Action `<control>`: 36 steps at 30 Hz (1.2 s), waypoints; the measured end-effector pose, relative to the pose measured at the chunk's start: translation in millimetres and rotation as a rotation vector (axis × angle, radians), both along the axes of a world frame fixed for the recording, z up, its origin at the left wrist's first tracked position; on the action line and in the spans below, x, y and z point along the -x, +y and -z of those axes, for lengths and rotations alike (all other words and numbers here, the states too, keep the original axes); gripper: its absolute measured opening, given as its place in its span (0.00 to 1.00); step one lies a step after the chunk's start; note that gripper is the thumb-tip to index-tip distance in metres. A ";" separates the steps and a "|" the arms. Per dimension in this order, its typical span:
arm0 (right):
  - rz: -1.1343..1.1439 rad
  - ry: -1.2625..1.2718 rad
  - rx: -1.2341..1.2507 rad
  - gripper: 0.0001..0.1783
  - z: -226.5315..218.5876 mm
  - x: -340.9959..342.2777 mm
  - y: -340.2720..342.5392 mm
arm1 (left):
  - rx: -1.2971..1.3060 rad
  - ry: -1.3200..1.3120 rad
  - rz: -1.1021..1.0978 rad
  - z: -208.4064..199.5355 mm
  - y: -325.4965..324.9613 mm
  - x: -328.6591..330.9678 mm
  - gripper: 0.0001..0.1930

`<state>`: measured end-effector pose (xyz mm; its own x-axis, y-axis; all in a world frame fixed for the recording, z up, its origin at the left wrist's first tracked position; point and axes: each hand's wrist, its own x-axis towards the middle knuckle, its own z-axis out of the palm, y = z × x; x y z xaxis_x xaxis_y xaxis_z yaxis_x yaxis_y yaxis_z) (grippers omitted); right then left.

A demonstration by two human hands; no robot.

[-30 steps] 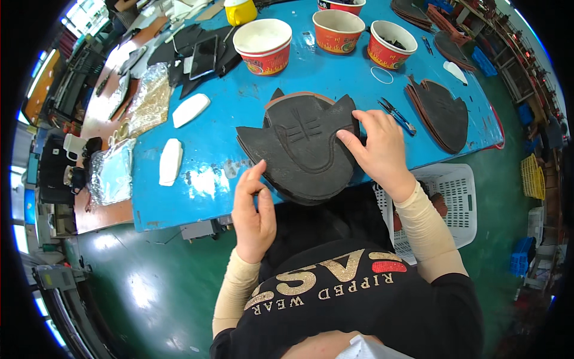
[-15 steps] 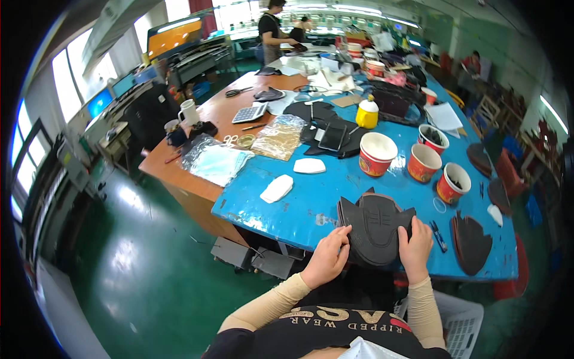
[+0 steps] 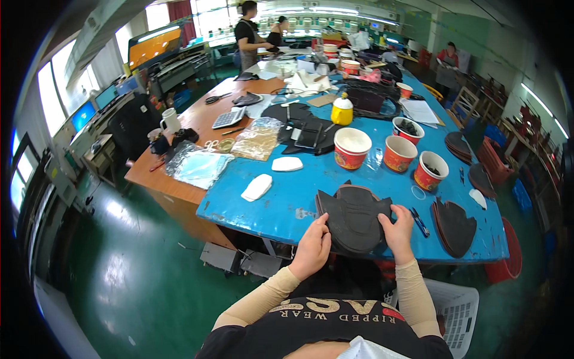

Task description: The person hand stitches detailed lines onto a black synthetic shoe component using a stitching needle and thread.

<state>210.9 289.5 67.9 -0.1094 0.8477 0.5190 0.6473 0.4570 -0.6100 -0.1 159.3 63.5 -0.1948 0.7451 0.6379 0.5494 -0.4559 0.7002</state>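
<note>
A stack of dark grey cut pieces (image 3: 354, 218), rounded at the near end and with pointed corners at the far end, lies between my hands at the table's near edge. They look like shoe-upper parts. Stitched or pressed lines show faintly on the top piece. My left hand (image 3: 312, 246) grips the stack's left side, fingers along the edge. My right hand (image 3: 399, 232) holds its right side, thumb at the upper edge; some fingertips are hidden. Right of it lie a blue-black pen-like tool (image 3: 420, 222) and another stack of dark pieces (image 3: 454, 228).
Red-patterned paper tubs (image 3: 351, 149) stand beyond the stack, some holding small black parts. White oval pieces (image 3: 257, 188), a yellow bottle (image 3: 342, 111), a phone (image 3: 308, 137) and a calculator (image 3: 229, 118) lie about the blue table (image 3: 245, 215). A white basket (image 3: 463, 299) sits below right.
The whole view has shifted, so the table's things appear farther left and slightly higher. Both hands still hold the stack; the lines on its top piece look fainter now.
</note>
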 end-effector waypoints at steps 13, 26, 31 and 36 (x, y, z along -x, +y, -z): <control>-0.354 0.499 0.058 0.22 -42.4 44.3 -48.2 | 0.079 0.033 0.033 -1.0 -7.3 1.4 0.05; -0.485 0.982 0.187 0.08 -61.4 19.7 -33.6 | 0.125 0.045 0.091 -7.3 -11.9 5.9 0.04; -0.156 1.218 0.169 0.09 -102.7 -55.7 17.2 | 0.184 0.033 0.090 -15.0 -14.5 11.3 0.05; -0.004 1.042 0.067 0.15 -95.0 -222.7 56.0 | 0.159 -0.225 0.088 -14.8 -26.7 15.4 0.07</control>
<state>433.6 345.5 163.0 0.3627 0.8790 0.3096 -0.2158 0.4024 -0.8897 -15.6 132.6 78.4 -0.2486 0.8524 0.4601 0.3351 -0.3700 0.8665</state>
